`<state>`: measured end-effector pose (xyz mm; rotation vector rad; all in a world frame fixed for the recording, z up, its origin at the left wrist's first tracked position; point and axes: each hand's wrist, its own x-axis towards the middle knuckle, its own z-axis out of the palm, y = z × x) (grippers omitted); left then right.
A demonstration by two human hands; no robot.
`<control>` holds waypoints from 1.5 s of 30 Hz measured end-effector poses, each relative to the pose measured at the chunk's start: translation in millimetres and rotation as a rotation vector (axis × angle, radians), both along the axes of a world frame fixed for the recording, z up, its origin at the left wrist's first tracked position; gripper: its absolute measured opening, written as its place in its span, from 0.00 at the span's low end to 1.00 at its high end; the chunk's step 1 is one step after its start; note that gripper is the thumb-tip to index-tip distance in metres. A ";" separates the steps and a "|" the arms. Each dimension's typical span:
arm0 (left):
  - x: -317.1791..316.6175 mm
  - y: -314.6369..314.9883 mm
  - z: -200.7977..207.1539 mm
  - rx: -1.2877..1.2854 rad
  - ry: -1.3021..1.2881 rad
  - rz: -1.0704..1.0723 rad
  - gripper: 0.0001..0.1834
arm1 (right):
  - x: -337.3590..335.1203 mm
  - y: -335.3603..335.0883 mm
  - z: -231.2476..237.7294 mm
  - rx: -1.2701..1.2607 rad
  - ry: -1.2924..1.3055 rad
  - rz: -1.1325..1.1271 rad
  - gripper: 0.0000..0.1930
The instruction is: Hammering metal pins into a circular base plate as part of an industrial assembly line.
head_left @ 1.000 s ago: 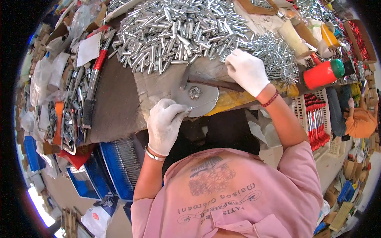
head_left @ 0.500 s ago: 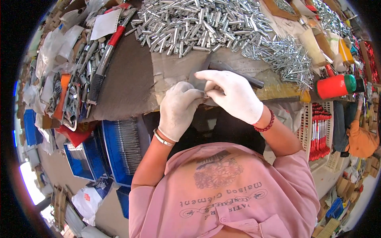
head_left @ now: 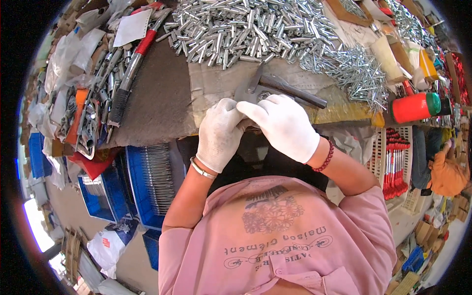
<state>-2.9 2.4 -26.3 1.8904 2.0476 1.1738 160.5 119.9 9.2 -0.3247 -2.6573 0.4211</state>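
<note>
My left hand [head_left: 219, 133] and my right hand [head_left: 285, 127], both in white gloves, meet at the front edge of the workbench [head_left: 152, 105]. Their fingertips are pressed together, thumbs and forefingers pinched. Whatever lies between them is hidden by the gloves. Just beyond the fingers is a hammer [head_left: 294, 90], its dark handle slanting down to the right and its narrow head pointing away from me. Past it spreads a large heap of short shiny metal tubes [head_left: 246, 32]. A pile of thin metal pins [head_left: 358, 73], perhaps rivets, adjoins it on the right.
Tools and plastic bags clutter the left, with a red-and-black handled bar [head_left: 132, 73]. A red-and-green roll [head_left: 415, 107] lies at the right edge. Below the bench are blue bins [head_left: 135, 189] with metal rods and a white crate [head_left: 378, 152]. Another person [head_left: 447, 172] is at far right.
My right hand has shifted slightly left and turned, its raised forefinger coming down against my left fingers. More of the hammer's head shows now.
</note>
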 end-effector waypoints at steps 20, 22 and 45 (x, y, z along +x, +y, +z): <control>-8.4 3.1 -4.9 0.002 -0.088 -0.057 0.09 | 83.6 1.6 17.1 -0.062 0.102 -0.240 0.30; -7.4 2.3 2.9 -0.004 -0.081 -0.061 0.10 | 90.2 -6.5 11.3 -0.018 -0.019 -0.197 0.30; 13.2 -18.9 3.0 0.008 -0.149 0.104 0.17 | 54.6 -21.1 -0.5 -0.858 -0.313 -0.210 0.10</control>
